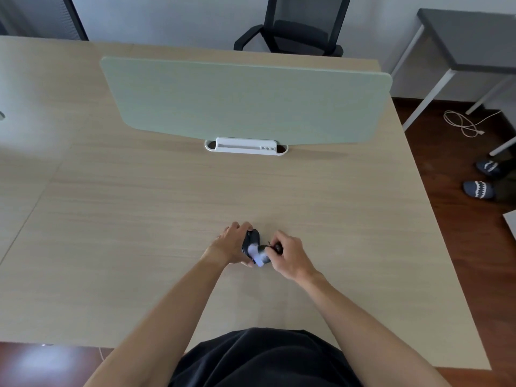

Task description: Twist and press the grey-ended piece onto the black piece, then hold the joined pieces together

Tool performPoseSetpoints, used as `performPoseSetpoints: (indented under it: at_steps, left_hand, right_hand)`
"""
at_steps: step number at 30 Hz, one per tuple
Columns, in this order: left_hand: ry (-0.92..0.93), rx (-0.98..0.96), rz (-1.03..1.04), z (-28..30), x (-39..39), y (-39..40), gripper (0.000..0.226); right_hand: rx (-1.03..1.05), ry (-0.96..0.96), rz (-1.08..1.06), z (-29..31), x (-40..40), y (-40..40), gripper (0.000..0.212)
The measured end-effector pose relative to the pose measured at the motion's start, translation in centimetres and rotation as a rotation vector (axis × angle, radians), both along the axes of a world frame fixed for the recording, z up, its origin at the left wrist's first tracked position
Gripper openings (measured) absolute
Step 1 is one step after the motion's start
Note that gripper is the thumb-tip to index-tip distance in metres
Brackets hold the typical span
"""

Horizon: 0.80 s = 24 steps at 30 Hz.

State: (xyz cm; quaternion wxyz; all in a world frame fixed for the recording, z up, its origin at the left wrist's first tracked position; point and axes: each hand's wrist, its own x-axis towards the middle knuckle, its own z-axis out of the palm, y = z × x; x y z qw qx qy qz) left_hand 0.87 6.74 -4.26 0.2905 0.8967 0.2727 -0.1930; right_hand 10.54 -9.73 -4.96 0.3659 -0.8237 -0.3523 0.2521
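My left hand [229, 244] grips a small dark object [251, 241] with a pale lavender patch, low over the wooden table [139, 219]. My right hand [290, 256] pinches a small dark part [277, 248] at that object's right end. The two hands almost meet in the middle of the table near me. The object is partly hidden by my fingers and blurred, so what it is stays unclear.
A pale green divider panel [245, 99] stands across the table on a white bracket [245, 146]. A black office chair [296, 29] sits behind it. At right are a grey side table [469, 40], a white cable [463, 124] and slippers [479, 188] on the floor.
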Motion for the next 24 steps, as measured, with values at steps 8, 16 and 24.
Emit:
performPoseSetpoints:
  at_steps: [8, 16, 24]
  left_hand:
    - [-0.014, -0.064, 0.059, -0.2, 0.0, -1.1, 0.089]
    - [-0.098, -0.042, 0.092, -0.9, -0.7, -2.3, 0.085]
    - [-0.076, 0.016, 0.145, -0.7, -1.7, -1.6, 0.083]
  right_hand:
    - [-0.039, -0.049, -0.230, -1.3, -0.8, -0.9, 0.017]
    - [-0.053, -0.239, -0.250, -1.8, -0.8, -1.7, 0.016]
    - [-0.066, -0.661, 0.014, -2.7, -1.0, -0.1, 0.021]
